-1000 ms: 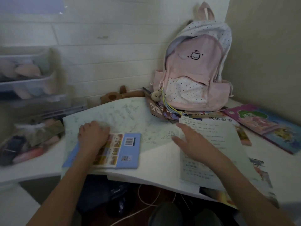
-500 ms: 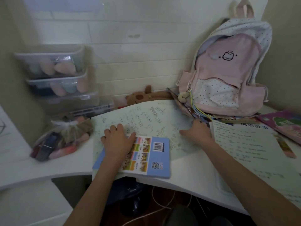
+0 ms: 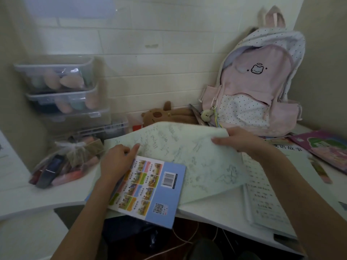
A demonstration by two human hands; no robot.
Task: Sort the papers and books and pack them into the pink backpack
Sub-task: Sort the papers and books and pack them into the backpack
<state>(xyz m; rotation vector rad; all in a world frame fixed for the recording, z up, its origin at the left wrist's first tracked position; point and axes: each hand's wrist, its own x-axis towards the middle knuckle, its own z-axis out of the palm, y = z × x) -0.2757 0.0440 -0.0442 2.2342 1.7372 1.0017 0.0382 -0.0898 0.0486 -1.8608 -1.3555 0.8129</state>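
Half a second ago we saw the right hand [image 3: 242,140] resting on the far right edge of the large pale green sheet [image 3: 189,156], which lay flat on the white desk [image 3: 16,196]; now that hand pinches the sheet's far right corner, thumb on top and fingers curled under, and the corner is lifted off the desk so the paper bows upward. The left hand [image 3: 117,161] was spread flat with fingers extended before; now its fingers are partly curled, the forefinger pointing toward 1 o'clock, and it presses on the upper left corner of the blue-backed book [image 3: 150,188], which lies over the sheet's near edge and overhangs the desk toward 6 o'clock. The sheet is thin, mint-tinted and covered in faint handwritten scribbles. At 3 o'clock from it lies a white printed paper [image 3: 262,186], partly under the right forearm, with a pink-covered book [image 3: 323,149] further out at 3 o'clock. The pink backpack [image 3: 259,83] stands upright in the corner at 1 o'clock, leaning against the wall, pink with white dotted panels, a small cat face on its front and a charm hanging from a zipper.
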